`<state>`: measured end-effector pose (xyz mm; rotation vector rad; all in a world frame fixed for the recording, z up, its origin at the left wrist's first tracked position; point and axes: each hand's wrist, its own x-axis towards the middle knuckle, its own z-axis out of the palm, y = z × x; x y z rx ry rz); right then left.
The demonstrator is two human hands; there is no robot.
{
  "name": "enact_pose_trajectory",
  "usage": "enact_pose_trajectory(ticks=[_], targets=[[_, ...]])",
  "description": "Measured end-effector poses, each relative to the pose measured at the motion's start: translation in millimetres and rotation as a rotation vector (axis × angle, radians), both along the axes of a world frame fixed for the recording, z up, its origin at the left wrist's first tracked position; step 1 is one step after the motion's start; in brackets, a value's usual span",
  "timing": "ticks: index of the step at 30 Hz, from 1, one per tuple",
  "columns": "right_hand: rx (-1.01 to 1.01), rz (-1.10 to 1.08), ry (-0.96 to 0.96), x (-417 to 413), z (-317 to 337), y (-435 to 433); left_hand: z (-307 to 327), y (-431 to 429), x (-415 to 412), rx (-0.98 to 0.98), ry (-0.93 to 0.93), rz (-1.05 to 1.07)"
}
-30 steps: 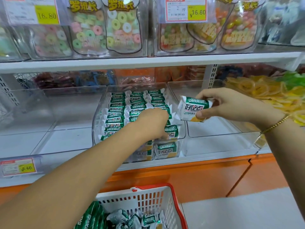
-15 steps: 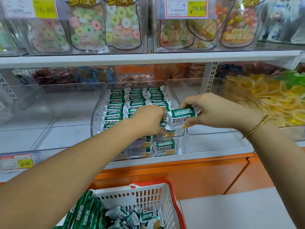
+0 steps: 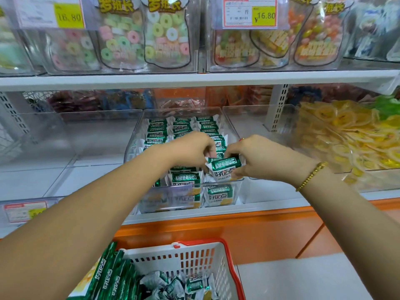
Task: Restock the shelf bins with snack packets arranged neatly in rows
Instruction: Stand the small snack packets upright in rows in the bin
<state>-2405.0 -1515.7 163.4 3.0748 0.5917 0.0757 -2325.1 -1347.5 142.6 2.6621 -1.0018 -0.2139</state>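
Starting nearest me: the white basket (image 3: 218, 254) with the red rim has loose green-and-white packets (image 3: 194, 284) in the bottom and a few big green bags (image 3: 108, 276) stood along its left side.

Up from there, my right grip (image 3: 259, 161) is pinching 1 packet (image 3: 225, 167) by its right end, just above the front right corner of the clear bin (image 3: 239, 191). My left grip (image 3: 190, 150) is knuckles-up right beside it, fingers curled down into the bin. I can't tell whether they're on that packet's left crimp or just holding the row back, since the tips are hidden.

My handling guess: these are light, puffy foil pillows with a slick wrapper and probably something crumbly inside. I'd hold the crimped ends or pinch lightly across the sides, and not squeeze the middle.

The front of the bin is packed already, and further back 3 rows (image 3: 179, 126) stand on edge. Any slot looks tight, so the packet has to go in edge-first. The bin's side walls stop me going sideways, and its front lip sits right under my wrists.

Next door on the right is another clear bin (image 3: 270, 191), and past that a heap of yellow sweets (image 3: 346, 144). Overhead, the upper shelf (image 3: 194, 80) edge sits well above my hands, so lifting straight up is the easy way out.
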Motion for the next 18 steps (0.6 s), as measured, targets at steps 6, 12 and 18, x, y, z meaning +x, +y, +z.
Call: enact_pose_trajectory(ticks=[6, 12, 18], targets=[[-0.005, 0.013, -0.03, 2, -15, 6, 1, 5, 2, -0.098, 0.043, 0.035], [-0.012, 0.058, -0.116, -3, -18, 8, 2, 4, -12, -0.051, -0.071, 0.042], [-0.099, 0.206, -0.445, -22, -30, -1, -20, 15, -33, 0.099, -0.336, 0.008]])
